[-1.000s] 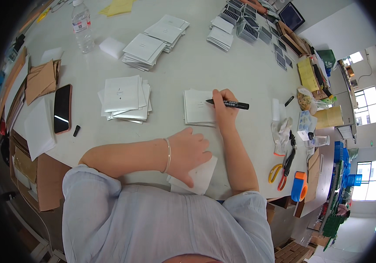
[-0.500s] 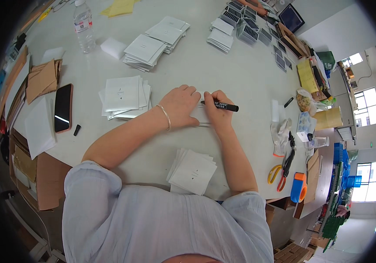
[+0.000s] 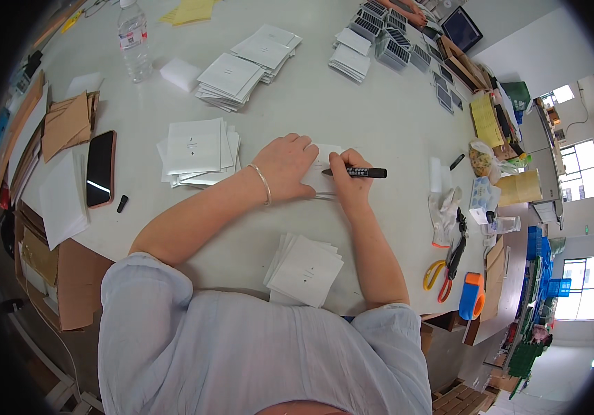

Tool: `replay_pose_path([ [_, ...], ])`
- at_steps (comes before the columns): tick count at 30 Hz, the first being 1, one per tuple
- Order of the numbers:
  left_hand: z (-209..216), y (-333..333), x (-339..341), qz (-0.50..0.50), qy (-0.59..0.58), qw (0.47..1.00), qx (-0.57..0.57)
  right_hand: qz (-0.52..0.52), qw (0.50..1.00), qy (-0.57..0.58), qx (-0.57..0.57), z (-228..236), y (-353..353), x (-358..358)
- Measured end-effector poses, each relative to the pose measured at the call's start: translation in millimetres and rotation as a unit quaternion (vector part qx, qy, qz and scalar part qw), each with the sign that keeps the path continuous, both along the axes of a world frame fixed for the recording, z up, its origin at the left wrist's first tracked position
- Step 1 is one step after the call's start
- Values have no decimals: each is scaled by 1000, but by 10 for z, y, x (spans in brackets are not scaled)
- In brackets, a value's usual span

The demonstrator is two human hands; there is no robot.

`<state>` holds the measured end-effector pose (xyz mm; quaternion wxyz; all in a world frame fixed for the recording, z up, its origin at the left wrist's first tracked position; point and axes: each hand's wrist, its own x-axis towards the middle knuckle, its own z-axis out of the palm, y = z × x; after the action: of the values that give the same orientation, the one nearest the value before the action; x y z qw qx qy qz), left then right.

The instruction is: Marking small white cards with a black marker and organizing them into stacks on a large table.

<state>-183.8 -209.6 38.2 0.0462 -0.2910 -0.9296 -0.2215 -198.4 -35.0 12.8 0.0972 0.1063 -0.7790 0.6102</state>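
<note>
My right hand grips a black marker pen, its tip over a white square packet with small dark marks. Flat on the left part of that packet lies my left hand, thumb apart from the fingers, which partly cover it; it wears a bangle. Edges of more packets show beneath. Close to my body is a loose pile of similar white packets. Left of my hands, another pile of packets sits fanned out.
Farther off stand more packet stacks and dark-striped boxes. A water bottle, a phone and a black pen cap lie to the left. On the right are gloves, scissors and an orange-and-blue tape dispenser.
My right hand and the marker have shifted slightly to the right, uncovering more of the packet. The left hand stays in place.
</note>
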Motion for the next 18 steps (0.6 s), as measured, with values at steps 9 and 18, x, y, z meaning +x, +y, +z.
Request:
replay_pose_path([
  [9, 25, 9, 10, -3, 4, 1000, -7, 1, 998, 14, 56, -43, -6, 7],
  [18, 23, 3, 16, -13, 16, 1000, -1, -12, 997, 31, 65, -79, 14, -2],
])
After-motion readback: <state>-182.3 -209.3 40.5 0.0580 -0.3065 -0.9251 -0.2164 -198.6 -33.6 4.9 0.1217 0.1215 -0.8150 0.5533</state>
